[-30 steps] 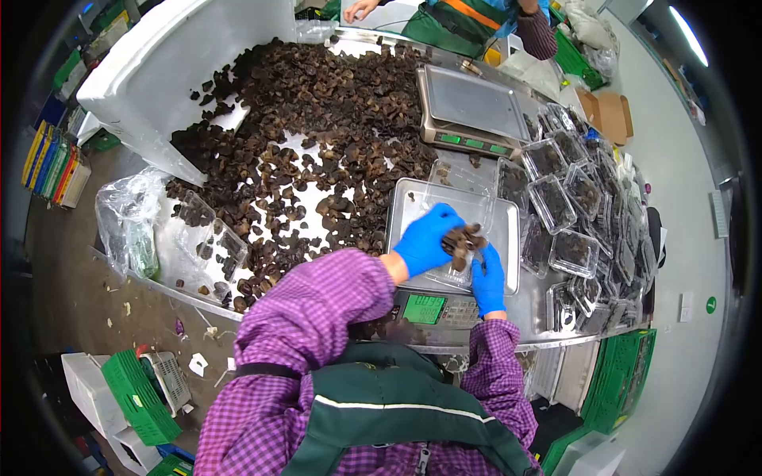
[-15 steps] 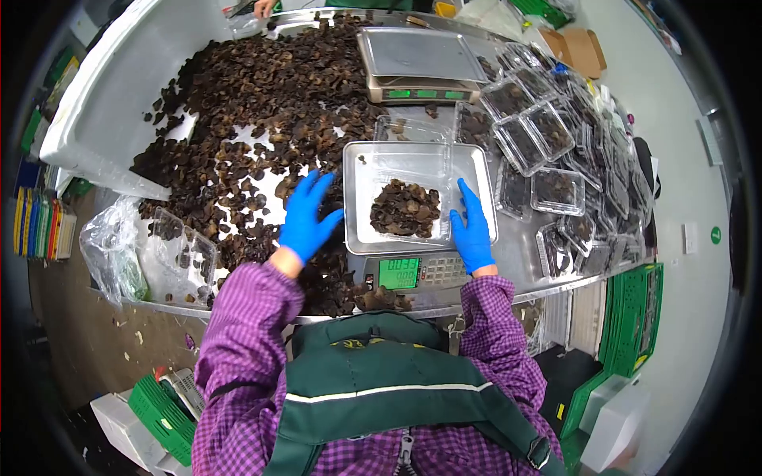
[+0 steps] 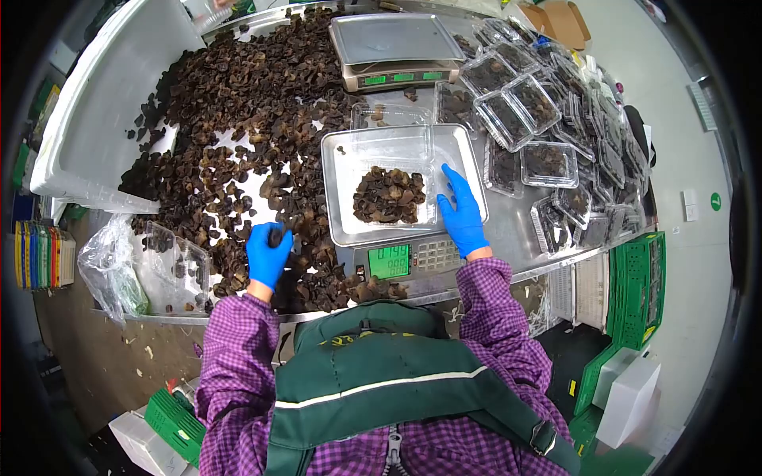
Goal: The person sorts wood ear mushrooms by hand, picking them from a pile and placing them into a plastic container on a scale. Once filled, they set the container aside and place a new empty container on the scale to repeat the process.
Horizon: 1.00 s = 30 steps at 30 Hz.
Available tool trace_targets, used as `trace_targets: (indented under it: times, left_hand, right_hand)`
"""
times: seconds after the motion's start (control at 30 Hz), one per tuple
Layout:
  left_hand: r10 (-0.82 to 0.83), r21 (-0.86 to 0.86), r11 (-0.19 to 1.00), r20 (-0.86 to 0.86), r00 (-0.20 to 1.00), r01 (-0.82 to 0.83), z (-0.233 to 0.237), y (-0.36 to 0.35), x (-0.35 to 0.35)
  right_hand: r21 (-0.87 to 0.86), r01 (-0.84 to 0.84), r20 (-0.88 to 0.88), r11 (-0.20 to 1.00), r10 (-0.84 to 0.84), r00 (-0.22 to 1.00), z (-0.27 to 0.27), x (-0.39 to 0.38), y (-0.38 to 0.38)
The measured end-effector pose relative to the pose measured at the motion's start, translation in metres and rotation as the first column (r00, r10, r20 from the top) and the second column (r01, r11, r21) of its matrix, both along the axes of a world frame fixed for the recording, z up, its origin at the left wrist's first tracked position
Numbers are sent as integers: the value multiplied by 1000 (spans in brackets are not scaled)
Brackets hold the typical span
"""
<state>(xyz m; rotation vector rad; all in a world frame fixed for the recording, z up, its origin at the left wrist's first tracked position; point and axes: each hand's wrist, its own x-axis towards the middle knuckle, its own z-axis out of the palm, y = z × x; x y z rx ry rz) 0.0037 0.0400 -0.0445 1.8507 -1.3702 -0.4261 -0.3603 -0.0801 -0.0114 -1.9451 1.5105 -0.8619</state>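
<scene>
My left hand (image 3: 268, 255), in a blue glove, is closed around dark pieces of wood ear mushroom (image 3: 276, 235) at the near side of a large loose pile (image 3: 254, 91). My right hand (image 3: 464, 216), also gloved in blue, is open with fingers extended at the right side of the near scale's metal pan (image 3: 336, 176). On that pan sits a clear plastic box (image 3: 429, 190) with its lid side folded open toward the far side. A small heap of wood ear mushrooms (image 3: 389, 195) lies in it. Green digits glow on the scale's display (image 3: 389, 260).
A second scale (image 3: 397, 44) stands farther back. Filled clear boxes (image 3: 548, 163) are stacked at the right. A white foam box (image 3: 87, 135) leans at the left, above a plastic bag (image 3: 113, 266). Green crates (image 3: 637, 289) stand below the table's right edge.
My left hand has moved down and left from beside the pan and closed on mushroom pieces. My right hand stays open by the pan. The view has shifted slightly.
</scene>
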Motion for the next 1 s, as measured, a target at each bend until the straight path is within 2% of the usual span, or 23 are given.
trace_targets:
  times: [0.03, 0.1, 0.2, 0.27, 0.3, 0.37, 0.4, 0.47, 0.5, 0.53, 0.57, 0.63, 0.7, 0.77, 0.83, 0.9, 0.97, 1.0]
  left_hand:
    - [2, -46, 999, -73, 997, -5, 17, -15, -7]
    - [-126, -237, 966, -87, 988, 103, 67, -42, -38]
    - [-306, -375, 884, -13, 952, 279, 90, -78, -86]
    - [-446, -328, 850, -34, 894, 412, 101, -96, -121]
    - [-511, -268, 833, -39, 859, 483, 87, -107, -133]
    - [-589, -17, 799, 171, 789, 601, 68, -125, -150]
    - [-597, -15, 794, 172, 783, 608, 65, -126, -153]
    - [-555, -110, 773, 360, 750, 625, 60, -130, -157]
    - [-572, -71, 782, 311, 759, 619, 68, -128, -152]
    - [-552, -148, 798, 206, 808, 584, 75, -122, -143]
    - [-529, -222, 815, 95, 843, 536, 78, -118, -132]
    - [-439, -225, 879, -38, 898, 420, 76, -109, -96]
    - [-307, -221, 932, -63, 950, 287, 52, -92, -57]
    - [-224, -146, 962, 61, 973, 231, 13, -57, -21]
    - [-262, 143, 962, 219, 940, 234, -14, -5, -4]
    - [-366, 490, 841, 200, 909, 231, -28, 42, -2]
    - [-227, 454, 878, 116, 967, 152, -65, 75, 3]
    - [-120, 433, 895, -9, 993, 112, -67, 81, 1]
  right_hand:
    - [-8, 5, -8, 1000, -5, 1000, -2, -2, 1]
    - [-5, 10, -7, 1000, -10, 1000, -8, -6, 3]
    - [8, 22, 4, 1000, -22, 1000, -5, -5, 9]
    - [20, 40, 13, 999, -41, 999, -2, -7, 13]
    - [7, 46, 26, 999, -46, 999, -2, -8, 14]
    - [-7, 61, 42, 998, -60, 997, -1, -11, 18]
    - [5, 76, 56, 997, -76, 996, 1, -13, 20]
    - [15, 100, 71, 995, -101, 992, 8, -18, 23]
    - [69, 118, 111, 991, -125, 986, 14, -20, 27]
    - [125, 130, 150, 983, -149, 977, 16, -23, 32]
    - [130, 135, 152, 982, -155, 976, 14, -25, 34]
    - [122, 149, 121, 981, -163, 979, 11, -31, 35]
    - [109, 147, 131, 983, -161, 978, 9, -34, 36]
    - [98, 136, 141, 986, -149, 979, 9, -32, 34]
    - [111, 138, 158, 984, -154, 975, 15, -28, 30]
    - [92, 106, 149, 990, -119, 982, 18, -22, 25]
    - [75, 81, 139, 994, -90, 986, 19, -15, 20]
    - [61, 43, 150, 997, -51, 987, 20, -11, 18]
